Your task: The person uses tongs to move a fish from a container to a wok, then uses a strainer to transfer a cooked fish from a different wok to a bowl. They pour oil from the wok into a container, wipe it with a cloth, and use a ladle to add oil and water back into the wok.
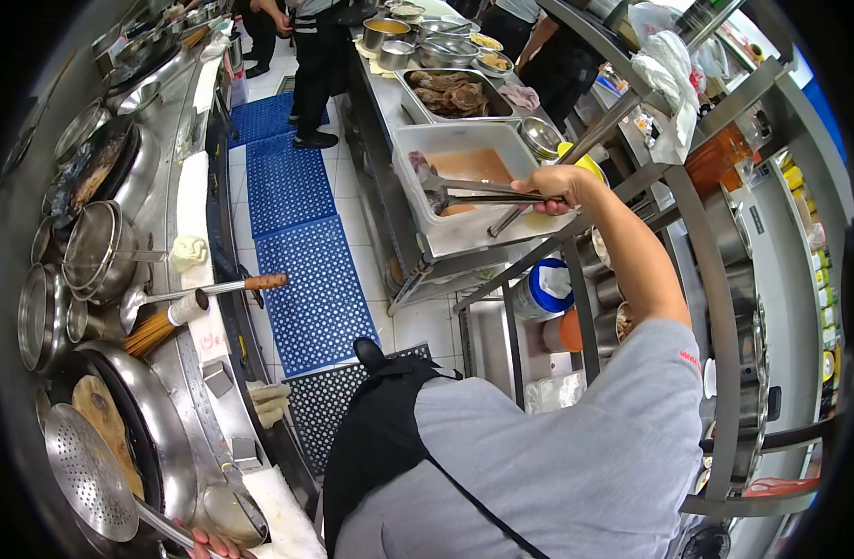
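Note:
My right hand (562, 184), its fingers wrapped round, grips metal tongs (492, 190) at the end of my outstretched arm. The tongs reach into a white plastic bin (413, 140) with reddish-brown liquid; their tips are near dark pieces at its left side. Whether they clamp a piece, I cannot tell. At the bottom left, my left hand (217, 545) is partly in view, closed on the handle of a perforated skimmer (92, 473). The skimmer's round head hangs over a wok (171, 438) with a brown piece (101, 415) in it.
Behind the bin stands a tray of brown meat (455, 93), with metal bowls (539, 137) beside it. Metal rack bars (613, 121) run close to my right arm. A ladle (203, 287) crosses the stove edge. Blue mats (311, 289) cover the floor; other people stand at the top.

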The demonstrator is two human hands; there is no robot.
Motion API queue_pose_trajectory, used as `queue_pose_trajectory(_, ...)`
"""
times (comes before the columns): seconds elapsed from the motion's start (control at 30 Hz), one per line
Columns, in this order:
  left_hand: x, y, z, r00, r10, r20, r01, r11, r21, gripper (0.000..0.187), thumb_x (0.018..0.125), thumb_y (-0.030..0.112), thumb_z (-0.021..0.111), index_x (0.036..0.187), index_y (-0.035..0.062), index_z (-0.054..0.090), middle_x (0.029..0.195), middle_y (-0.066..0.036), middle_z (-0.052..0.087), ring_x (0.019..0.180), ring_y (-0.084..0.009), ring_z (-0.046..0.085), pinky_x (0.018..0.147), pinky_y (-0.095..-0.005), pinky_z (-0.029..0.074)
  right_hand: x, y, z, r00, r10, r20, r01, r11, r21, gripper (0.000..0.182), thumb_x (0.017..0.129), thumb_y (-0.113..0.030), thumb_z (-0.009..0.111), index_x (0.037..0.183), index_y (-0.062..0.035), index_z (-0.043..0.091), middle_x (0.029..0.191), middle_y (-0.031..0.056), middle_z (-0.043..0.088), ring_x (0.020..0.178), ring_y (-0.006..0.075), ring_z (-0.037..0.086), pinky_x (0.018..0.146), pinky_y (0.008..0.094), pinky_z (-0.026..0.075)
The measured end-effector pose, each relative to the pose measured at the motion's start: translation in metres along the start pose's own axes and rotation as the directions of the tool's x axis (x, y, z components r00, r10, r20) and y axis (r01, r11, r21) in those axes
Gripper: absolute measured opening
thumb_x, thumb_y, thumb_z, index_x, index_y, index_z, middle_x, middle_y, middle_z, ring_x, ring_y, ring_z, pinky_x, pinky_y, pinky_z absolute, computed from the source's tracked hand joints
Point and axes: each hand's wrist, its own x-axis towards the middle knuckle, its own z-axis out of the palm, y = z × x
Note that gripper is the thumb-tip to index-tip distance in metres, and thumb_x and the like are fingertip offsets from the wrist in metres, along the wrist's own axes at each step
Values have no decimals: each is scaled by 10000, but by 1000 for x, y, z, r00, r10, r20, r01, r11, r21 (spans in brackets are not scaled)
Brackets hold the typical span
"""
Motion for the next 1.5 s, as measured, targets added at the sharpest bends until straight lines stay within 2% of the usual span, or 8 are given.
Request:
queue_pose_trajectory(0.2,4,-2,-38,966,-61,253,94,988,-121,260,935,184,484,1117,0,518,892,-173,599,712,-264,611,541,-346,535,47,21,44,985,-144,97,107,942,317,412,970,-495,469,940,-118,633,564,-61,505,382,33,362,352,198,264)
queue_pose_trajectory(0.3,-12,-18,13,975,215,-53,-207,970,125,466,952,85,451,1374,-66,326,908,-74,488,573,-53,466,425,-168,435,55,22,60,984,-164,66,130,924,359,409,965,-485,487,879,-108,622,542,-57,489,381,39,360,351,211,270)
queue_pose_trajectory(0.67,-12,-35,48,983,182,28,-184,974,130,526,952,72,452,1419,-68,254,917,-79,495,562,-72,496,389,-194,440,80,42,65,968,125,-218,57,736,675,328,936,-427,548,810,-124,566,578,-36,515,418,77,424,369,230,318)
queue_pose_trajectory(0.77,-7,-44,57,905,170,-389,-59,958,280,475,860,67,567,1309,-19,438,781,-67,565,434,-74,458,321,-190,356,109,64,74,896,72,-437,353,481,802,385,849,-412,689,994,-85,547,716,34,580,471,121,508,383,237,409)
queue_pose_trajectory(0.93,-9,-69,97,900,267,-344,-226,962,154,253,800,54,602,1022,11,489,728,-75,559,400,-116,492,299,-241,409,134,58,57,996,-86,9,33,477,878,287,947,-369,552,1070,-110,555,829,53,677,601,142,638,441,273,523)
queue_pose_trajectory(1.03,-16,-109,93,809,417,-415,-402,907,127,219,845,49,565,1037,17,465,805,-76,552,449,-123,520,324,-257,446,175,82,39,897,-366,247,-110,357,928,339,957,-422,509,988,-89,567,686,1,583,463,102,494,344,225,382)
queue_pose_trajectory(1.27,-26,-185,52,480,512,-712,-471,836,282,173,849,46,523,996,63,434,739,-60,527,471,-145,526,381,-289,460,153,67,46,961,-227,154,-85,288,954,423,984,-448,448,944,-51,590,640,-18,534,441,99,444,349,231,357)
queue_pose_trajectory(1.5,-57,-207,-32,552,293,-781,-148,956,254,128,822,134,545,906,44,513,711,-94,586,492,-162,530,393,-296,453,155,70,41,951,-244,190,-106,321,941,424,970,-457,481,944,-50,598,632,-22,534,430,82,430,336,220,329)
